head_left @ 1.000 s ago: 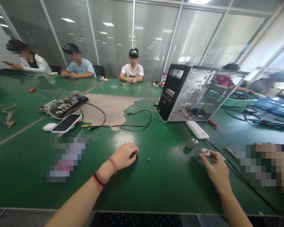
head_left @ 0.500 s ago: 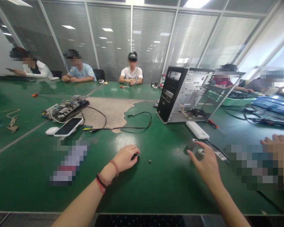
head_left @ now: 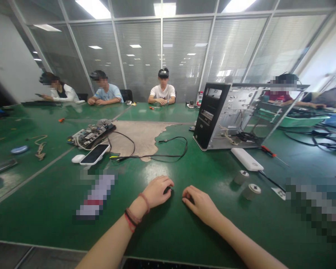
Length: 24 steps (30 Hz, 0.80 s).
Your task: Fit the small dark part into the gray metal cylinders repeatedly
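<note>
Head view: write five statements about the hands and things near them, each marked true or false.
1. The left hand holds a small dark object. True.
2. Two metal cylinders stand to the right of the right hand. True.
3. The right hand grips a cylinder. False: both stand apart from it.
4. The computer case stands beyond the white power bank. True.
5. The white power bank lies between the two hands. False: it lies to the right of both.

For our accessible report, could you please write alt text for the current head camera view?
The left hand holds a small dark object over a green table, the right hand close beside it. Two grey cylinders stand to their right, with an open computer case behind.
</note>
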Each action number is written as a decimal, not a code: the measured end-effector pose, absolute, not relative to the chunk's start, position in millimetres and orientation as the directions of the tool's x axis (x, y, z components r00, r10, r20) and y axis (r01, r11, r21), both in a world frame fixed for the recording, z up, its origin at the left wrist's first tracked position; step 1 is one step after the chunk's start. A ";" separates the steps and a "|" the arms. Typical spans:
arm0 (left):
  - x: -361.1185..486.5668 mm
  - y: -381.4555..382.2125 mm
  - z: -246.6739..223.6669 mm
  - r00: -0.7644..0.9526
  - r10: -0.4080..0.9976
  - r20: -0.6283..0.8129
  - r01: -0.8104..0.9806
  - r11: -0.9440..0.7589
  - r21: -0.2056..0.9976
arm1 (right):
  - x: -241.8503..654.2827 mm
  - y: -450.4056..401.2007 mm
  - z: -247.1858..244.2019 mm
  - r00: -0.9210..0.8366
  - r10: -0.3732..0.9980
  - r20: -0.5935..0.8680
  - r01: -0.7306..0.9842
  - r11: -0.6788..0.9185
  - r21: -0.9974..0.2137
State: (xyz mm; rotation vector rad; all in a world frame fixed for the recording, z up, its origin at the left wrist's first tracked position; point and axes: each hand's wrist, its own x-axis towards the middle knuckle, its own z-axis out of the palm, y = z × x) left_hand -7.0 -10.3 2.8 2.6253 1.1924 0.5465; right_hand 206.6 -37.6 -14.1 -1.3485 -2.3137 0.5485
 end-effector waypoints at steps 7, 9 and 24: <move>-6.7 -10.4 0.5 0.608 0.758 0.236 0.681 -0.650 0.336 | 214.5 -42.5 -12.1 -0.511 0.844 0.163 0.640 0.501 -0.583; -6.8 -10.2 0.5 0.609 0.758 0.232 0.682 -0.650 0.334 | 217.2 -43.9 -11.3 -0.527 0.835 0.161 0.621 0.507 -0.598; -6.0 -12.0 1.3 0.613 0.756 0.231 0.673 -0.652 0.349 | 366.5 -27.1 7.5 0.240 0.742 0.626 0.889 0.092 -0.449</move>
